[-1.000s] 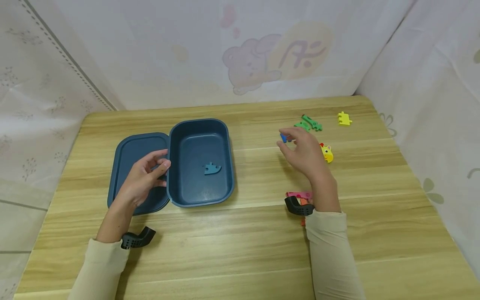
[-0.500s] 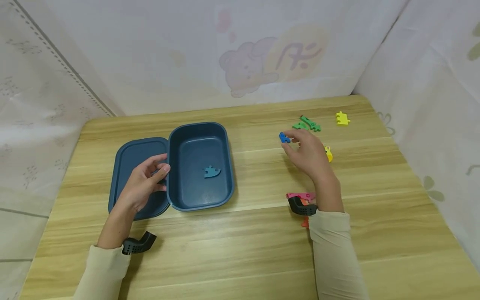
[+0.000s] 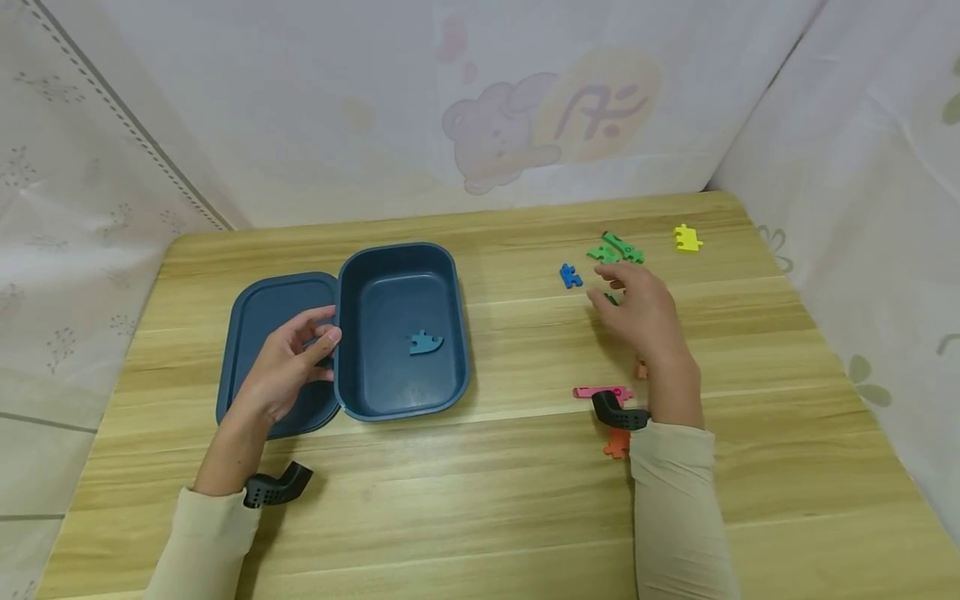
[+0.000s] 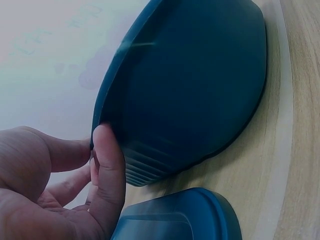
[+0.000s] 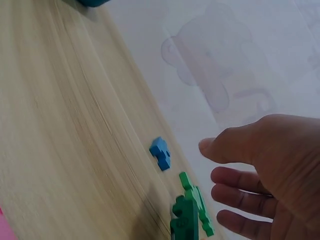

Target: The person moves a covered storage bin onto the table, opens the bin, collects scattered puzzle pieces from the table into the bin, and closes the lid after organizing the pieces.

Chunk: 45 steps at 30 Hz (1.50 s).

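My left hand (image 3: 296, 358) grips the left rim of a dark blue plastic box (image 3: 401, 400), thumb and fingers pinching its edge in the left wrist view. Inside the box lies a grey-blue puzzle piece (image 3: 425, 342). The matching lid (image 3: 251, 333) rests on the table at its left. My right hand (image 3: 637, 308) hovers over the loose pieces, thumb and fingers apart with nothing held. A dark green puzzle piece (image 5: 185, 220) lies near those fingers, partly hidden in the head view. Beyond it are a blue puzzle piece (image 3: 571, 276) and green puzzle pieces (image 3: 622, 247).
A yellow puzzle piece (image 3: 686, 238) sits near the back right of the wooden table (image 3: 450, 508). Pink (image 3: 600, 392) and orange puzzle pieces (image 3: 617, 444) lie close to the right wrist, partly covered by its black camera mount (image 3: 618, 412). Patterned cloth (image 3: 300, 125) hangs behind the table.
My right hand has moved from beside the blue piece to the right, leaving that piece on the table. The dark green piece now shows and the yellow animal piece is covered. My left hand stays put.
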Motion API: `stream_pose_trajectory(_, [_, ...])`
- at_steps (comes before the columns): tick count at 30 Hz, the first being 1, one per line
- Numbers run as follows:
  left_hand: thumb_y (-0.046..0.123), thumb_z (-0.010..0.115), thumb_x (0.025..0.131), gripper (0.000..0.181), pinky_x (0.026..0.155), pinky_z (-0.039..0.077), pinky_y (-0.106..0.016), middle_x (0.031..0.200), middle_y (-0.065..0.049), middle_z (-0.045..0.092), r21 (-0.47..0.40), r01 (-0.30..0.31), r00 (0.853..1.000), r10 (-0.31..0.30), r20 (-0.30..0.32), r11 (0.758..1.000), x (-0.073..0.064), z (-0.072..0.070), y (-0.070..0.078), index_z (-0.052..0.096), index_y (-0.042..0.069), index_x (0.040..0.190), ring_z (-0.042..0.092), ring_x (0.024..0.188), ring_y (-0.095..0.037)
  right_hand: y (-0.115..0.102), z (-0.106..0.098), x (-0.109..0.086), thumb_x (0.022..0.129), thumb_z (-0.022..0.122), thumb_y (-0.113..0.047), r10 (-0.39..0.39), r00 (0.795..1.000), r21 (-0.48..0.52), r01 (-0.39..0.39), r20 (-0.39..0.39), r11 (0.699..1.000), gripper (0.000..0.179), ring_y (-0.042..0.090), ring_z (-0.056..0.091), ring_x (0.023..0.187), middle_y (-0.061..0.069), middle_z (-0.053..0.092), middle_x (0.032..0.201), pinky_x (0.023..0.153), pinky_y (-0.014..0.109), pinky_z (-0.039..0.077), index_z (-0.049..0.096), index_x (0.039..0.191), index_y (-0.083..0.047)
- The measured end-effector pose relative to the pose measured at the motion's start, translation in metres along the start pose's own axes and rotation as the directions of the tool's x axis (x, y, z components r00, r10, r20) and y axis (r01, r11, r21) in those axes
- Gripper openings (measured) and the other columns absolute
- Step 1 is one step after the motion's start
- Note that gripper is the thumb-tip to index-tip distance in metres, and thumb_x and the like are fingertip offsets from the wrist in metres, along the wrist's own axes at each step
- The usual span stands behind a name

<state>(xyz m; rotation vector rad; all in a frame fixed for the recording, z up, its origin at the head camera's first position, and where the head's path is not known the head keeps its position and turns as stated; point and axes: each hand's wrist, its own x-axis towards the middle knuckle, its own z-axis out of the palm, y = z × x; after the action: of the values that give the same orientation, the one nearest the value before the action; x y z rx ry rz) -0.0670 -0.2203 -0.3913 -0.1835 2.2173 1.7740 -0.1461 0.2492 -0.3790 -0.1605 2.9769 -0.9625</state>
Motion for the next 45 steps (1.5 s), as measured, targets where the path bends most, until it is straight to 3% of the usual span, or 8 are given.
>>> stream_pose_trajectory(11, [0.03, 0.058, 0.111, 0.062, 0.071, 0.062, -0.024, 0.115, 0.011, 0.055, -0.001, 0.002, 1.0, -0.002, -0.001, 1.0, 0.0, 0.001, 0.0, 0.035, 0.008, 0.164, 0.054, 0.097, -0.009, 0.013, -0.009, -0.005, 0.104, 0.066, -0.028, 0.128, 0.985, -0.048, -0.123, 0.114, 0.991, 0.048, 0.045, 0.058, 0.13, 0.026, 0.059, 0.144, 0.109, 0.066, 0.047, 0.06, 0.145, -0.001])
stream_pose_trajectory(17, [0.029, 0.057, 0.111, 0.061, 0.071, 0.062, -0.023, 0.113, 0.011, 0.055, -0.001, -0.005, 1.0, 0.005, -0.01, 1.0, 0.0, 0.0, 0.0, 0.036, 0.007, 0.164, 0.053, 0.097, -0.009, 0.013, -0.009, -0.005, 0.103, 0.067, -0.028, 0.15, 0.974, -0.085, -0.138, 0.168, 0.987, 0.05, 0.044, 0.062, 0.124, 0.028, 0.065, 0.135, 0.106, 0.063, 0.049, 0.061, 0.143, 0.0])
stream_pose_trajectory(31, [0.028, 0.058, 0.111, 0.062, 0.071, 0.062, -0.023, 0.113, 0.01, 0.055, -0.008, -0.01, 1.0, 0.01, -0.006, 1.0, 0.0, -0.001, 0.0, 0.036, 0.007, 0.164, 0.053, 0.096, -0.009, 0.016, -0.006, -0.005, 0.103, 0.066, -0.021, 0.174, 0.971, -0.135, -0.153, 0.165, 0.979, 0.038, 0.04, 0.063, 0.111, 0.025, 0.069, 0.122, 0.097, 0.058, 0.052, 0.065, 0.134, 0.002])
stream_pose_trajectory(45, [0.028, 0.058, 0.111, 0.062, 0.071, 0.062, -0.023, 0.113, 0.011, 0.055, -0.014, -0.009, 1.0, 0.009, -0.001, 1.0, 0.0, -0.001, 0.0, 0.035, 0.007, 0.164, 0.053, 0.096, -0.009, 0.016, -0.004, -0.005, 0.101, 0.062, -0.01, 0.17, 0.975, -0.114, -0.154, 0.144, 0.982, 0.036, 0.038, 0.064, 0.109, 0.024, 0.069, 0.125, 0.097, 0.056, 0.054, 0.066, 0.134, 0.002])
